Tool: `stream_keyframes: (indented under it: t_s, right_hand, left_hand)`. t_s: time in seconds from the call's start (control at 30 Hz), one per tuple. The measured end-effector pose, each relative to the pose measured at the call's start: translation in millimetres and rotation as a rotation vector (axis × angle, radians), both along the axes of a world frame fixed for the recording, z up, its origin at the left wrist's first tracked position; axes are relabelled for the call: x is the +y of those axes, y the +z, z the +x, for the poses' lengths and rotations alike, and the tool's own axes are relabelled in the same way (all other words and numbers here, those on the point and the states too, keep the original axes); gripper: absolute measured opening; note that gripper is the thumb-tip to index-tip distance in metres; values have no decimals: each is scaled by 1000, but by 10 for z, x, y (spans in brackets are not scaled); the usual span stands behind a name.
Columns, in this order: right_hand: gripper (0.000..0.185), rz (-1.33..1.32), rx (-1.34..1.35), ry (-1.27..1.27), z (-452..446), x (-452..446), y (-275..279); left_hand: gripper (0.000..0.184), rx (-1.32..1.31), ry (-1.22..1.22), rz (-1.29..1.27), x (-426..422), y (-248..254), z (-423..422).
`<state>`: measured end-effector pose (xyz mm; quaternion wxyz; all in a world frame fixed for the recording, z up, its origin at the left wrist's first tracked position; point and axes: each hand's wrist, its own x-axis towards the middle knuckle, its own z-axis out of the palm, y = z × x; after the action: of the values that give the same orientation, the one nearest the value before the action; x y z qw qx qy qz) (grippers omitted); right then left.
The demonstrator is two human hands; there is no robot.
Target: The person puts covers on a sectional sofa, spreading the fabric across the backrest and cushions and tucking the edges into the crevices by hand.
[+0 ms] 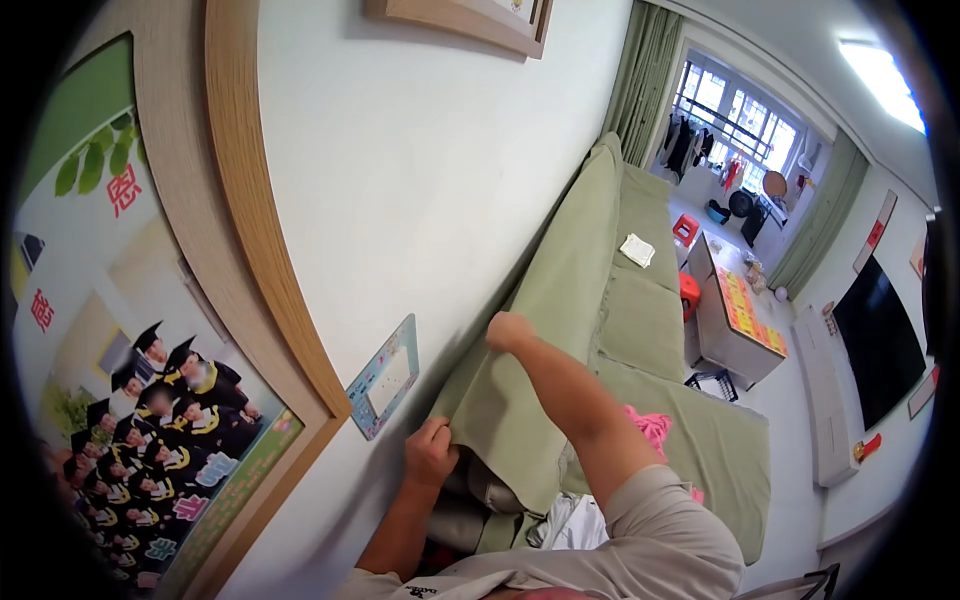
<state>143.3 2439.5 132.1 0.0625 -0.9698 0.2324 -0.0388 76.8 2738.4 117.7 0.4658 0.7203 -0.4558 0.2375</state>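
A green sofa cover [520,420] drapes over the backrest of a long sofa beside the white wall. My left hand [431,452] is closed on the cover's near edge, low by the wall. Farther along the backrest, my right hand [510,332] grips the top of the same cover, its fingers partly hidden. Below the lifted edge, the grey-brown sofa back [462,500] shows uncovered. White cloth [572,522] lies on the seat near my body, and a pink cloth [650,430] is partly hidden behind my right arm.
A framed group photo [150,400] hangs close on the left, with a blue-framed switch plate [386,380] beside it. A low table [735,320] and red stools [688,292] stand right of the sofa. A television [880,335] is on the far right wall.
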Motion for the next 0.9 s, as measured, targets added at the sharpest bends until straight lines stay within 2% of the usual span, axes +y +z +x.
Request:
stream_keyframes:
  t_s: [0.03, 0.13, 0.17, 0.27, 0.4, 0.43, 0.5, 0.63, 0.73, 0.77, 0.87, 0.9]
  right_hand:
    - [21, 107, 107, -95, 9, 91, 250]
    - [21, 169, 132, 136, 10, -107, 322]
    - [24, 239, -16, 52, -19, -118, 296]
    - [29, 284, -254, 55, -269, -111, 355]
    - [34, 364, -413, 79, -455, 34, 512]
    - [37, 377, -382, 98, -466, 73, 544]
    - [39, 359, -216, 140, -271, -11, 195]
    - [35, 266, 207, 78, -179, 160, -193]
    - [41, 241, -9, -194, -111, 265, -178]
    - [41, 269, 24, -238, -72, 266, -113]
    - [42, 122, 82, -209, 64, 161, -177]
    - [38, 57, 173, -165, 107, 60, -219]
  left_hand:
    - [13, -4, 0, 12, 16, 54, -19]
    - [14, 23, 6, 38, 49, 127, -51]
    - [14, 36, -3, 46, 50, 90, -70]
    - [14, 46, -34, 20, -28, -99, -172]
    - [13, 60, -39, -7, -42, -273, -227]
    - [13, 62, -21, -2, -5, -282, -212]
    - [12, 69, 17, 23, 71, -377, -185]
    - [9, 153, 90, 282, 398, -1140, -81]
    - [8, 112, 81, 257, 408, -912, -198]
    - [8, 102, 70, 196, 368, -861, -200]
    - [11, 101, 38, 153, 371, -792, -156]
    - [11, 108, 33, 187, 385, -768, -168]
